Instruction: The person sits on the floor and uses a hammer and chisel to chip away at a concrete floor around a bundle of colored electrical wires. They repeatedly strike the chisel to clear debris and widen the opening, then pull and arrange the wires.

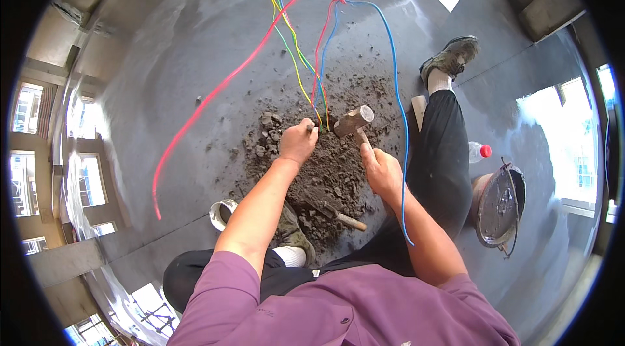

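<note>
My left hand [299,142] is closed in a fist around a chisel [310,128]; only its dark round top end shows, and the rest is hidden by my fingers and the rubble. A short-handled sledgehammer [352,121] is gripped in my right hand [383,170], its steel head raised just right of the left fist. Both hands are over a patch of broken concrete and dirt [335,170]. Between them, red, blue, yellow and green wires [316,89] rise out of the rubble. Nearer my body lies a trowel [345,218] with a wooden handle, its blade partly under dirt.
My outstretched leg [443,151] lies on the right; the other is folded at left. Beyond the right leg are a clear bottle with a red cap [480,151] and a mortar-smeared bucket [500,206]. A white pipe piece [418,111] touches the leg. Loose wires arch across the grey floor [176,66].
</note>
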`<state>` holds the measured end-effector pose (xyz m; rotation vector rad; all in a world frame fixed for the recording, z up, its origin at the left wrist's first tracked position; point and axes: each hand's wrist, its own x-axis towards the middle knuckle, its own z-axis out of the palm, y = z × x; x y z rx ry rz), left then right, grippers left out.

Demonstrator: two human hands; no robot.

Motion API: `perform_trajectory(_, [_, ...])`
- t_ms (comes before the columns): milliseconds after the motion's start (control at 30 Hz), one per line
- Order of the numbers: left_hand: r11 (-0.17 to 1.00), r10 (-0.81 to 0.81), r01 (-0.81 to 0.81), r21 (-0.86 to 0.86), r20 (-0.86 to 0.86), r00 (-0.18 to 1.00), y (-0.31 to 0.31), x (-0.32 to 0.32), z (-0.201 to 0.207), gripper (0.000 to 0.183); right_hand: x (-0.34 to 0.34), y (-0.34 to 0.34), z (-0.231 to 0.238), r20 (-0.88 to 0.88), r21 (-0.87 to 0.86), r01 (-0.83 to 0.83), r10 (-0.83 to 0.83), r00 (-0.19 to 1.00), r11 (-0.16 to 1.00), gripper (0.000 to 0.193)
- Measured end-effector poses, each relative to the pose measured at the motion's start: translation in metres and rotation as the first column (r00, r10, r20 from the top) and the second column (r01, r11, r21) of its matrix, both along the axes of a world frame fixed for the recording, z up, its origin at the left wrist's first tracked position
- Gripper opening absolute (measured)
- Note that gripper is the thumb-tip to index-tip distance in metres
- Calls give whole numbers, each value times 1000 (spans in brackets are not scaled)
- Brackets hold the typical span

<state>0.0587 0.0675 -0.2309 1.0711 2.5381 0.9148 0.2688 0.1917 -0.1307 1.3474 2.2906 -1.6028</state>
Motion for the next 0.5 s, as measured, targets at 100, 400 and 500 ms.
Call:
perform_trajectory(100, [993, -87, 76, -94, -121, 989, 11, 4, 1, 17, 2, -3, 14, -101, 176, -53, 72, 992, 983, 53])
perform_trajectory(400, [992, -98, 94, -82, -37, 995, 1, -3, -4, 19, -20, 6, 18, -44, 236, -154, 169, 985, 959, 54])
perform_trajectory(500, [998, -36, 31, 61, 69, 997, -6, -14, -3, 20, -3, 7, 12, -41, 177, -105, 114, 993, 979, 57])
